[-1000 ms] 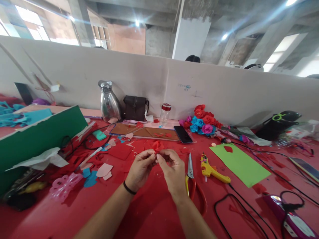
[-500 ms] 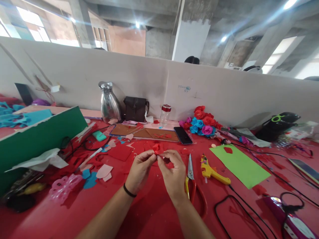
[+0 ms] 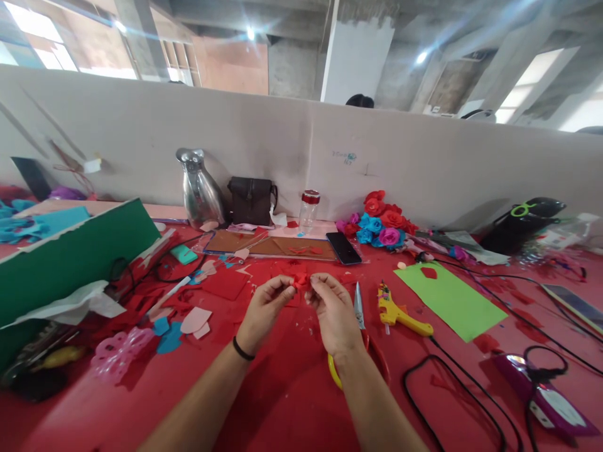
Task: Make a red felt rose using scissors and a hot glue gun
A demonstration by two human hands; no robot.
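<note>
Two hands of yours meet a little below the centre of the frame, with a small red piece (image 3: 300, 282) between their fingertips. Your left hand (image 3: 264, 309) has its thumb and forefinger closed in a pinch on the left edge of the piece, the other fingers curled in. Your right hand (image 3: 335, 316) pinches the right edge between thumb and forefinger, its remaining fingers bent below. So the piece sits to the right of your left fingertips and to the left of your right ones, touching both; its folds are too small to make out. Behind it, toward the centre left, red paper scraps (image 3: 225, 284) lie on the red tabletop (image 3: 277, 405). Just beside your right hand, the scissors (image 3: 359, 306) point toward the top of the frame, their handles partly hidden by your right forearm. Further right lies a yellow glue gun (image 3: 400, 316), near a light green sheet (image 3: 452, 304) at the centre right. Above your hands in the frame are a brown strip (image 3: 277, 246) and a dark phone (image 3: 343, 247), with a bunch of paper flowers (image 3: 384, 221) to the upper right of the phone.
</note>
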